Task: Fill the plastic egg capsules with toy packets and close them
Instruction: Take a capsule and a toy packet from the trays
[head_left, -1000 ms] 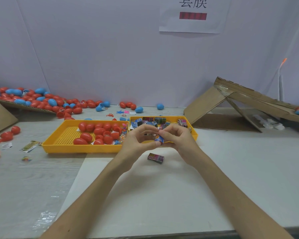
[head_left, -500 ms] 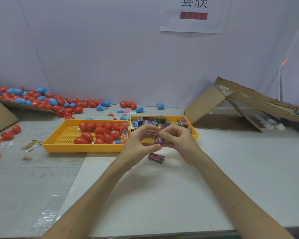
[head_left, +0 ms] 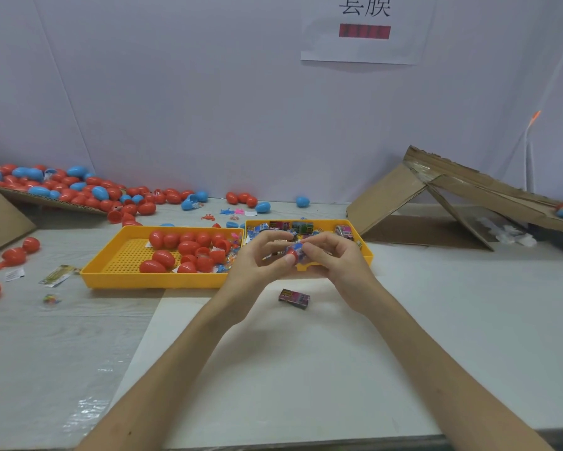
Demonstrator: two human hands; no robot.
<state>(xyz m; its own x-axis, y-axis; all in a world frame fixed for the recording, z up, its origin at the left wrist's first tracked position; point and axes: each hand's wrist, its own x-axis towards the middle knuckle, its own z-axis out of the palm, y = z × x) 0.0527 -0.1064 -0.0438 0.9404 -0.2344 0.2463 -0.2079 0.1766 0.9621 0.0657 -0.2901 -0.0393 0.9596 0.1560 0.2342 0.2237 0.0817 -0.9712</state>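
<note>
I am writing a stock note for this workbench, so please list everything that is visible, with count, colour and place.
left tray: one, yellow, table centre-left
tray capsules: many, red, in left tray
right tray: one, yellow, beside left tray
toy packets: many, mixed colours, in right tray
loose packet: one, dark multicoloured, table, before trays
capsule pile: many, red and blue, back left
cardboard ramp: one, brown, back right
paper sign: one, white, wall
held capsule: one, red, between both hands
left hand: one, pinches held capsule
right hand: one, pinches held capsule
</note>
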